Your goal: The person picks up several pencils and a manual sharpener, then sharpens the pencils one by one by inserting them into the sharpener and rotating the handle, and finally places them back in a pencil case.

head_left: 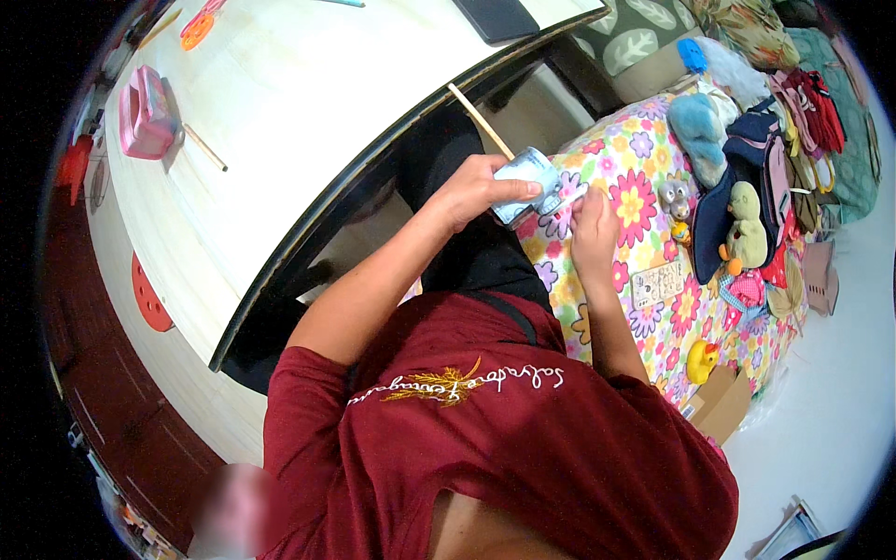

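Observation:
My left hand (474, 194) is wrapped round a small light blue box-shaped pencil sharpener (528, 172), its thumb lying across the side. A plain wooden pencil (481, 121) sticks out of the sharpener's far end, slanting toward the table edge. From the opposite end a white crank (570, 199) reaches to my right hand (595, 235), whose fingers are closed at the crank's tip. Part of that grip is hidden. Both hands are above my lap, between the table and the flowered bedding.
The white table (308, 112) with a dark edge bears a pink box-like case (147, 112), another pencil (205, 148), orange-handled scissors (197, 31) and a dark phone-like slab (495, 17). On the flowered bedding (637, 201) lie a patterned card (658, 284), plush toys, a rubber duck (701, 361) and a dark bag (717, 224).

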{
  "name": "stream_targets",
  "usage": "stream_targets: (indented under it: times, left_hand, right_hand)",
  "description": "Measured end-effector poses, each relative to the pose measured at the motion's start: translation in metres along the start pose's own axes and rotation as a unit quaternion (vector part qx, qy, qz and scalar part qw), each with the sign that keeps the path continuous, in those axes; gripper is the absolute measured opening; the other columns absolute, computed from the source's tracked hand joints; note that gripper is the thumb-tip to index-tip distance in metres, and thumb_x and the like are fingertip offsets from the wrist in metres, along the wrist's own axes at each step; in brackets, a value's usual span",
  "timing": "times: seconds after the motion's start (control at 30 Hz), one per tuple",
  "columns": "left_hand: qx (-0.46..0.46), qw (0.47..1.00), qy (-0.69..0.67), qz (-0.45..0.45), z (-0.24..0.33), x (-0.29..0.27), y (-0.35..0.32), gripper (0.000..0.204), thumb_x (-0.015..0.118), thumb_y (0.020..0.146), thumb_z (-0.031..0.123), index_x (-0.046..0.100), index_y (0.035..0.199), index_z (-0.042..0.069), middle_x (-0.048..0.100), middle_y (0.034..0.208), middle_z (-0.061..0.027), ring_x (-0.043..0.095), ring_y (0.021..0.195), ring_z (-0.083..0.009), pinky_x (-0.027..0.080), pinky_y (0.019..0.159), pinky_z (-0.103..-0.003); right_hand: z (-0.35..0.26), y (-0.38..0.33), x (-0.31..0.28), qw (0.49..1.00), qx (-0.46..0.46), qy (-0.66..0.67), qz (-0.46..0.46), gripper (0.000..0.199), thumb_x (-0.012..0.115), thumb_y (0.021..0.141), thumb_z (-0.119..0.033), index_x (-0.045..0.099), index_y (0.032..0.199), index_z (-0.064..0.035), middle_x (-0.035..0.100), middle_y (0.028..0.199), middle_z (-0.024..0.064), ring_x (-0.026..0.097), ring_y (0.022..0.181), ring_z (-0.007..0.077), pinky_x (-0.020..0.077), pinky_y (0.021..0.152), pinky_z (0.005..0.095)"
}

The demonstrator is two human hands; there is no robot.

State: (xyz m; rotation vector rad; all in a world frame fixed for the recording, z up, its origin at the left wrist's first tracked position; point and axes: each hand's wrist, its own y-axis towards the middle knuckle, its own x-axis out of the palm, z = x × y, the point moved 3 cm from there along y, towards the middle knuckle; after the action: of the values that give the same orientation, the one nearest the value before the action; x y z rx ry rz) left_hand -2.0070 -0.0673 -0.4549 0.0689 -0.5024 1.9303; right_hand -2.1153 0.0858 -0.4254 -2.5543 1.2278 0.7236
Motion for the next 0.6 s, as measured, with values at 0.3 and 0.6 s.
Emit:
stream_targets:
  times: [0.3, 0.6]
  left_hand:
    - [0.011, 0.999, -0.034, 0.019, -0.006, 0.001, 0.011, 0.05, 0.075, 0.068, 0.031, 0.059, 0.098, -0.006, 0.063, 0.085, -0.0098, 0.059, 0.072, -0.0138, 0.047, 0.066, -0.025]
    - [0.033, 0.997, -0.054, 0.049, 0.004, 0.015, 0.017, 0.047, 0.075, 0.07, 0.032, 0.061, 0.094, -0.007, 0.063, 0.082, -0.0093, 0.058, 0.071, -0.0128, 0.046, 0.066, -0.025]
  right_hand:
    - [0.029, -0.049, 0.05, 0.945, 0.203, 0.185, -0.178, 0.039, 0.032, 0.096, -0.027, 0.048, 0.07, -0.0024, 0.047, 0.06, 0.0052, 0.044, 0.052, 0.0149, 0.037, 0.049, 0.0306]
    - [0.03, 0.028, 0.006, 0.992, 0.022, 0.121, -0.013, 0.04, 0.033, 0.099, -0.031, 0.046, 0.071, -0.0066, 0.039, 0.057, -0.0029, 0.033, 0.047, 0.0063, 0.027, 0.044, 0.022]
